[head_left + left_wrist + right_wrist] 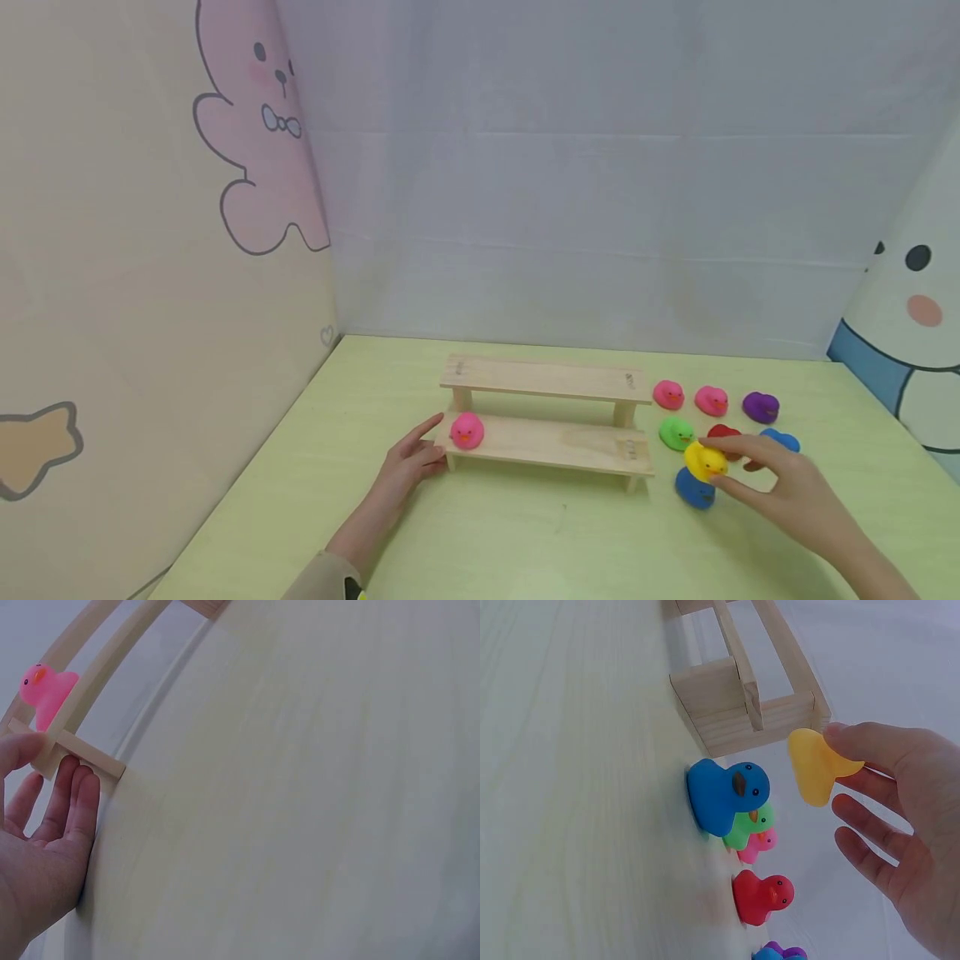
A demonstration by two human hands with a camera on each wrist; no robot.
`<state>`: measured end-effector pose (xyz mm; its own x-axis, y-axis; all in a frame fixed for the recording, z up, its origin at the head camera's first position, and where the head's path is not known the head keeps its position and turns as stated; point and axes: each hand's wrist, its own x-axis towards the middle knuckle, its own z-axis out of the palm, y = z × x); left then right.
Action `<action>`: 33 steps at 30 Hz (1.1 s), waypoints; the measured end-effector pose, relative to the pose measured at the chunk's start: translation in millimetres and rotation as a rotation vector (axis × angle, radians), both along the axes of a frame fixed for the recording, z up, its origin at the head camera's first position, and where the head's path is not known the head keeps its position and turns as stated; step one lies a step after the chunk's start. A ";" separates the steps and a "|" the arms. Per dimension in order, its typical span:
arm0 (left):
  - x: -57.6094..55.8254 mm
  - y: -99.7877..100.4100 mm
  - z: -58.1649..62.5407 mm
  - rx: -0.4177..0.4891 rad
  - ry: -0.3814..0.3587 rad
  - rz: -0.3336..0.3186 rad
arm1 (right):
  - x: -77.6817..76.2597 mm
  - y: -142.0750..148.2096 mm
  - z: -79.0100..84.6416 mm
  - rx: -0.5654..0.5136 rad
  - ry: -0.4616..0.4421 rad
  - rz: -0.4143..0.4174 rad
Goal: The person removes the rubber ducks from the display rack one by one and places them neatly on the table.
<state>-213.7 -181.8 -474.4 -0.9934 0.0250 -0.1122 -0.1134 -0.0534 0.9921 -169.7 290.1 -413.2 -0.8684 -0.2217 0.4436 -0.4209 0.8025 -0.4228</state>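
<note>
My right hand [798, 492] pinches a yellow rubber duck [705, 461] between thumb and fingers. In the head view the duck overlaps a dark blue duck [695, 489] on the table; the right wrist view shows the yellow duck [814, 766] raised above the table. At the left end of a two-step wooden shelf [525, 440], my left hand [408, 462] touches the lower board with thumb and fingertips, its fingers fairly straight. On that board's left end sits a pink duck [467, 431], which also shows in the left wrist view just above the thumb.
Right of the shelf stand two more pink ducks [669, 395], a purple duck [761, 407], a green duck [677, 434], a red duck [723, 432] and a lighter blue duck [780, 439]. Cloth walls [562, 208] enclose the pale yellow-green table [510, 533].
</note>
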 end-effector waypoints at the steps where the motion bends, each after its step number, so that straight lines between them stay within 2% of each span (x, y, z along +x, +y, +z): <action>1: -0.1 0.2 0.3 0.004 -0.006 0.003 | 1.1 2.2 -0.2 0.002 -0.009 -0.014; 7: 1.0 1.7 1.3 0.002 -0.002 -0.003 | 4.9 14.5 -0.5 0.011 -0.080 -0.071; 14: 1.7 1.5 2.0 -0.006 -0.003 -0.005 | 3.7 25.2 -2.7 0.040 -0.054 -0.058; 18: 2.3 1.6 3.3 -0.008 -0.001 -0.005 | 2.0 29.0 -3.9 0.073 -0.077 -0.056; 23: 9.6 4.4 19.0 0.001 -0.007 -0.024 | 0.8 33.4 -7.7 0.104 -0.112 -0.063; 25: 13.0 5.5 25.9 0.002 -0.014 -0.035 | 0.4 35.3 -10.0 0.120 -0.145 -0.068; 28: 13.7 5.7 26.8 0.006 -0.015 -0.039 | -0.6 38.3 -13.6 0.143 -0.226 -0.080; 33: 7.7 3.0 15.4 0.021 -0.006 -0.035 | -4.4 43.1 -19.1 0.136 -0.405 -0.092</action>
